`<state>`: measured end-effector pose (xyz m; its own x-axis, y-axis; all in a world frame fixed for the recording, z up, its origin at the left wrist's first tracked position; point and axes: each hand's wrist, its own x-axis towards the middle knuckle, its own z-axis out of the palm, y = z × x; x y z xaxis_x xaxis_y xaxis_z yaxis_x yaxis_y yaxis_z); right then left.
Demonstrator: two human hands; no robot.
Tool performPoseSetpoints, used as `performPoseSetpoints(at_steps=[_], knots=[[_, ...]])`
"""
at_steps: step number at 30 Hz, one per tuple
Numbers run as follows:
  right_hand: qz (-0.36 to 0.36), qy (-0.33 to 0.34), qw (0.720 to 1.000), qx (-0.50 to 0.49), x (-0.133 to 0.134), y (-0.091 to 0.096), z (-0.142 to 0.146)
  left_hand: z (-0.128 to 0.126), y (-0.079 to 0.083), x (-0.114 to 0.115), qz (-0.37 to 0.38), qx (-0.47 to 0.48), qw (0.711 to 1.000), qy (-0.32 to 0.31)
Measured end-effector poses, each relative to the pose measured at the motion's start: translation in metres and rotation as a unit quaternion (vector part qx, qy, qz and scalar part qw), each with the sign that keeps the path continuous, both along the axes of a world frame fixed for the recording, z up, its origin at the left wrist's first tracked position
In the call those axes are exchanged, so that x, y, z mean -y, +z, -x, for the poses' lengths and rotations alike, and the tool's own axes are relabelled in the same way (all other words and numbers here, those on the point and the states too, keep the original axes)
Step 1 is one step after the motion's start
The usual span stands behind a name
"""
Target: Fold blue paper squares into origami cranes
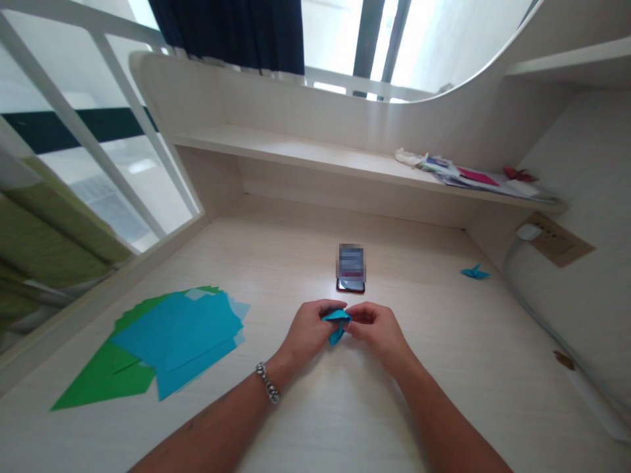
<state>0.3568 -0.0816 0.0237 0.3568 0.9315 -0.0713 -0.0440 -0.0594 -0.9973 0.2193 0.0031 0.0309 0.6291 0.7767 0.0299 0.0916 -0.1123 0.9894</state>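
A small piece of folded blue paper (337, 316) is held up between both hands, just in front of the phone (351, 268). My left hand (310, 328) is closed on its left side, with the thumb and fingers pinching the paper. From the other side my right hand (377, 326) pinches the right edge between thumb and fingertips. Part of the paper hides behind the fingers. A silver chain bracelet (267, 382) circles my left wrist.
Blue paper sheets (192, 335) overlap green sheets (98, 378) on the left of the desk. Another folded blue paper piece (475, 272) lies at right, near a cable (525, 305) plugged into a wall socket (559, 238). A shelf (305, 157) with papers runs along the back.
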Motion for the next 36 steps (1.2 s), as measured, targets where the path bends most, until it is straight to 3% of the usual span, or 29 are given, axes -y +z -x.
performPoseSetpoints(at_steps=[5, 13, 18, 23, 29, 36], knots=[[-0.002, 0.001, 1.000, 0.010, 0.0004, 0.0027, -0.0005, -0.0006, 0.0046, 0.0008, 0.045, 0.010, 0.999, 0.002], [0.020, -0.004, 1.000, -0.022, -0.0003, 0.0012, 0.0017, -0.0007, 0.0015, -0.0022, 0.050, 0.023, 0.998, 0.017], [-0.018, -0.030, 0.997, 0.072, -0.0012, 0.0048, 0.0052, -0.0001, 0.0018, -0.0020, 0.019, 0.014, 1.000, 0.009], [-0.031, -0.045, 0.987, 0.150, 0.0017, 0.0073, 0.0052, -0.0002, 0.0014, -0.0024, 0.037, 0.008, 0.999, -0.008], [-0.020, -0.062, 0.982, 0.180, 0.0024, 0.0080, 0.0044, -0.0016, -0.0020, -0.0018, 0.106, 0.045, 0.993, -0.021], [-0.024, -0.046, 0.978, 0.203, 0.0021, 0.0060, 0.0025, -0.0028, -0.0009, -0.0017, 0.080, 0.013, 0.996, -0.029]])
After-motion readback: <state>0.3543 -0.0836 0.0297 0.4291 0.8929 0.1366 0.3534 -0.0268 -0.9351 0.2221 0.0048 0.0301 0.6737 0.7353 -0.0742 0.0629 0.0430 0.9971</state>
